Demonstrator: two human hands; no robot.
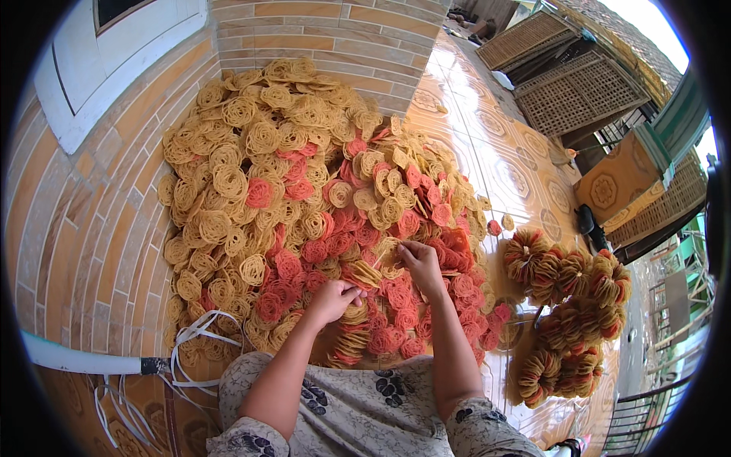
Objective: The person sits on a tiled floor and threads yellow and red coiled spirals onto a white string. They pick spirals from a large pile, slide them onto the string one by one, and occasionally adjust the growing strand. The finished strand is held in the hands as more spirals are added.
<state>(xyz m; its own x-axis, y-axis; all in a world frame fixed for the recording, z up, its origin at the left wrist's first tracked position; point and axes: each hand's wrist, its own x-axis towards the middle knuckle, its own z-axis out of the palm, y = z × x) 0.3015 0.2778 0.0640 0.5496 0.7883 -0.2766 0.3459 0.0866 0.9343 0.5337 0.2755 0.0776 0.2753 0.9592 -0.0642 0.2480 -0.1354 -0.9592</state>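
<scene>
Presently, left hand (333,302) and right hand (422,265) stand apart, close, over the pile (301,209).
Left clamped on a short stack (362,275); right pinched at a tan disc (391,252) just ahead. Pile spreads ahead of both; bundles (576,321) lie rightward on the floor (525,179).

This is looking like a home's tiled porch, doubling as a small work spot! Brick-patterned walls (327,30) are meeting at the floor's far left corner, and a white frame (95,80) is showing on the left. Daylight is gleaming across the glossy, patterned floor (533,179). Beyond its right edge, woven lattice panels (579,93) are standing, bright sky (661,21) is opening, and a dark railing (647,415) is running near the close right corner. A big heap of lacy discs (228,183) is filling that walled corner!
</scene>
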